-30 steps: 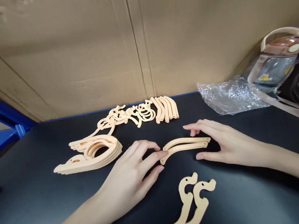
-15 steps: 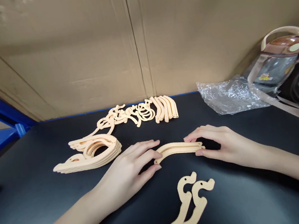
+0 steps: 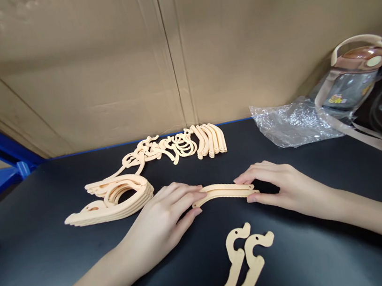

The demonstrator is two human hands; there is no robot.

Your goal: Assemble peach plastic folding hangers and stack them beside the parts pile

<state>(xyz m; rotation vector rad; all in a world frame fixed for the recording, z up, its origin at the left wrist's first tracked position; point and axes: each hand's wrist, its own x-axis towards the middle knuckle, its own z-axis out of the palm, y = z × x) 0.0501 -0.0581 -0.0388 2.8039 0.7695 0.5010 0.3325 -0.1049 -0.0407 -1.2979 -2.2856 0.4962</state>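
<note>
Two thin curved cream plastic strips (image 3: 223, 191) lie stacked together on the black table (image 3: 44, 263). My left hand (image 3: 164, 220) pinches their left end between thumb and fingers. At the right end my right hand (image 3: 282, 187) does the same, thumb below and fingers on top. Two hook-shaped cream pieces (image 3: 241, 261) lie side by side just in front of both hands.
A stack of larger curved cream parts (image 3: 114, 201) lies at the left. Several more cream pieces (image 3: 177, 146) sit in a row at the table's back edge. Crumpled clear plastic (image 3: 291, 124) and a strapped water bottle (image 3: 353, 80) rest at the right. Cardboard (image 3: 178, 50) forms the backdrop.
The two strips, slightly apart a second ago, are now pushed together into one stack. Both hands and the strips have shifted a little to the left and closed on the ends.
</note>
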